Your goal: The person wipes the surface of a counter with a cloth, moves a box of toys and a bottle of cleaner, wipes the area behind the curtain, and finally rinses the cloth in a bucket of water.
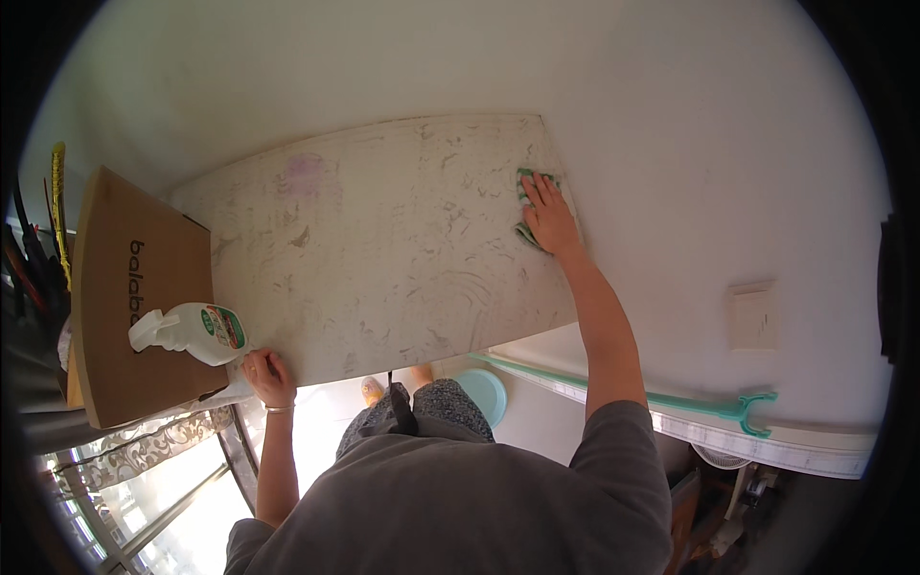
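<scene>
A pale tabletop (374, 237) with smudges, streaks and a pinkish stain spreads before me. Near its right edge, my right hand (550, 215) lies flat, fingers spread, pressing a green-and-white cloth (527, 233) onto the surface. My left hand (269, 375) rests at the near left edge with its fingers curled; nothing shows in it. Just beyond that hand is a white spray bottle (194, 332) with a green and red label, seen in front of a cardboard box.
The cardboard box (151, 237) takes up the table's left end, with long dark and yellow items beside it. Walls border the far and right sides. A wall switch plate (752, 316) and a green pole (690, 404) are at right. A light-blue basin (483, 395) sits on the floor.
</scene>
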A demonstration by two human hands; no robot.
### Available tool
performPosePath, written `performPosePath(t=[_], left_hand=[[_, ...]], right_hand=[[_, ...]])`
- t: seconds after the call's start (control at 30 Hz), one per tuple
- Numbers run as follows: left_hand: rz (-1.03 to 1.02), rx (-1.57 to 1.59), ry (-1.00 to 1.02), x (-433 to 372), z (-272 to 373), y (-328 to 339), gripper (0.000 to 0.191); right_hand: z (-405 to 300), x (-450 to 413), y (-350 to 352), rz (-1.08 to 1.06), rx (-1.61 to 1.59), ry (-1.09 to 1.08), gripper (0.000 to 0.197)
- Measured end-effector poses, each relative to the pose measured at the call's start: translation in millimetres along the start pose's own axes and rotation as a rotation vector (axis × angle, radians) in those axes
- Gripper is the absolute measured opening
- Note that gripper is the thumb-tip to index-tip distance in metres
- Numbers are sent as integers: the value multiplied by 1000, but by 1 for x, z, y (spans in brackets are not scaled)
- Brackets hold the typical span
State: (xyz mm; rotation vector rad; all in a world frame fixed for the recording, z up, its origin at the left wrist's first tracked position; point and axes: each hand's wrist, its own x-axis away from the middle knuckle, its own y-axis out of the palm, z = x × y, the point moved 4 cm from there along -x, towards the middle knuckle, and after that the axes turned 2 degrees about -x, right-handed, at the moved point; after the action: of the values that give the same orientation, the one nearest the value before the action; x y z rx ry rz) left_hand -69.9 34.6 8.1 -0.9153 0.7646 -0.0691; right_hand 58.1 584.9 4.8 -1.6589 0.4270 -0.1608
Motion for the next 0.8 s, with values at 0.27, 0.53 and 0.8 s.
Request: performPosePath(t=[0.27, 0.53, 0.8], left_hand=[[-31, 14, 19, 3, -3, -9, 4], [-72, 115, 132, 10, -7, -7, 5], [-52, 192, 128, 12, -9, -11, 14]], right_hand=[[-33, 153, -6, 85, -6, 236, 53], [-220, 57, 29, 158, 4, -57, 56], [-421, 105, 38, 88, -329, -394, 58]])
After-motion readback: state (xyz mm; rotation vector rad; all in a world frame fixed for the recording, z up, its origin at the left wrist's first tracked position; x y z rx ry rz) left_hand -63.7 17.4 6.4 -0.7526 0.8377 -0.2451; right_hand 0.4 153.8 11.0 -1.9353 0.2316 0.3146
